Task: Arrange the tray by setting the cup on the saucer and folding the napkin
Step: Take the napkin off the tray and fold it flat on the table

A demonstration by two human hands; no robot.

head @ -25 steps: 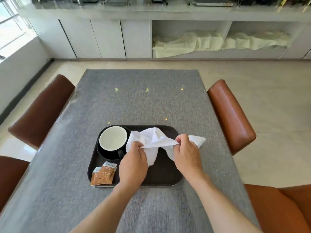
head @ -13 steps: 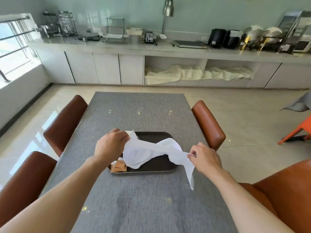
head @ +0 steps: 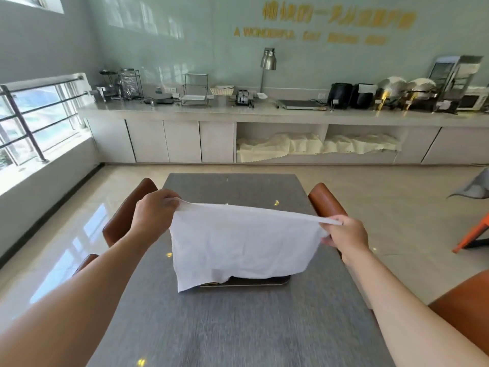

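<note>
A white napkin [head: 243,242] hangs spread out flat in the air above the table. My left hand [head: 154,210] pinches its upper left corner and my right hand [head: 345,233] pinches its upper right corner. The cloth hides almost all of the dark tray [head: 251,282]; only the tray's near edge shows under the napkin's lower hem. The cup and saucer are hidden behind the napkin.
The grey table [head: 238,327] stretches toward me. Brown leather chairs stand at the left [head: 124,215], at the right [head: 326,200] and at the near right [head: 465,308]. A long counter [head: 264,112] with appliances runs along the far wall.
Both hands have lifted the napkin off the tray and pulled it out from a crumpled bunch into a flat, taut sheet. The camera view has tilted up toward the far wall.
</note>
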